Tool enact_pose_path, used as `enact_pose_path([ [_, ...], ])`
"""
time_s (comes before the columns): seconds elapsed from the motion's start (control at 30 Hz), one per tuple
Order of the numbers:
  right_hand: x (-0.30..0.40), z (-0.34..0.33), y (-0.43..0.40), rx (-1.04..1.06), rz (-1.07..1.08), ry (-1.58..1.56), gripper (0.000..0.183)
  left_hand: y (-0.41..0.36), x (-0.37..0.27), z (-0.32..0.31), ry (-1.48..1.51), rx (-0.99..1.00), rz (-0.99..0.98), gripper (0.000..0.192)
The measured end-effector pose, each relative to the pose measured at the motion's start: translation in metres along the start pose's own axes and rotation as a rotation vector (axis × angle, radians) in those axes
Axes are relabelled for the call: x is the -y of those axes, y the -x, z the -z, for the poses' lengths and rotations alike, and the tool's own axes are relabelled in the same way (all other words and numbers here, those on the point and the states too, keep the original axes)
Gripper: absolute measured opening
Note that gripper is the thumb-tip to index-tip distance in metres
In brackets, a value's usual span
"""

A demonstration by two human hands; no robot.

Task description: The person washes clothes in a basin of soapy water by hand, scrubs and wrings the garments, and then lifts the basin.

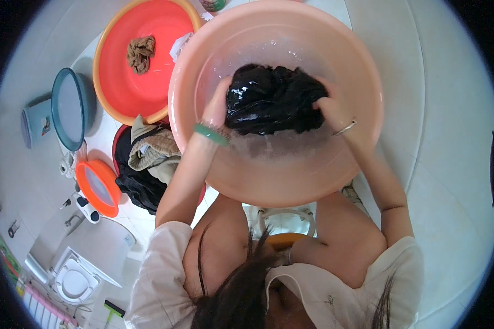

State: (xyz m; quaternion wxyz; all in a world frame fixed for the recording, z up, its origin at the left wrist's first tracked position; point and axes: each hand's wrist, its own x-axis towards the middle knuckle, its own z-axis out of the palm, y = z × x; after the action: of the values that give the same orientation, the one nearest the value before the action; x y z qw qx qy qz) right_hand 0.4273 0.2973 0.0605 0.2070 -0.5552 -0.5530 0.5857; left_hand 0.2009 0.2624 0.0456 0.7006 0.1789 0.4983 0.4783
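A wet black garment point(273, 100) is bunched up between my two hands, over the water in a large pale pink plastic basin point(267, 185). My left hand point(218, 105) grips its left edge, with a green bangle at the wrist. Around its right edge my right hand point(329, 103) is closed; a thin silver-coloured bangle sits on that wrist. Some of the fingers are hidden behind or under the cloth. Below the garment the water looks cloudy.
Left of the pink basin stand a red basin point(111, 82) with a crumpled brown cloth point(141, 54), a teal basin point(84, 111) and a small orange basin point(82, 181). Clothes point(160, 152) are heaped in a dark red tub. A white toilet point(75, 281) is at lower left.
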Motion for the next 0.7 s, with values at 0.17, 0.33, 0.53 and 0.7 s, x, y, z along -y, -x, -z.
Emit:
enact_pose_path([
  [0.17,-0.011,0.024,0.006,0.043,-0.097,0.688,0.054,0.013,-0.031,0.006,-1.274,-0.187,-0.097,0.061],
  [0.33,-0.016,-0.026,0.002,-0.080,0.134,1.180,0.077,-0.001,0.019,-0.004,-1.892,-0.196,-0.315,0.074],
  [0.53,-0.056,-0.041,-0.044,0.056,0.106,1.430,0.073,-0.038,0.060,0.007,-2.278,0.190,-0.091,0.080],
  [0.7,-0.040,-0.029,-0.080,0.109,0.134,1.458,0.073,-0.070,0.033,-0.004,-2.405,0.365,0.130,0.068],
])
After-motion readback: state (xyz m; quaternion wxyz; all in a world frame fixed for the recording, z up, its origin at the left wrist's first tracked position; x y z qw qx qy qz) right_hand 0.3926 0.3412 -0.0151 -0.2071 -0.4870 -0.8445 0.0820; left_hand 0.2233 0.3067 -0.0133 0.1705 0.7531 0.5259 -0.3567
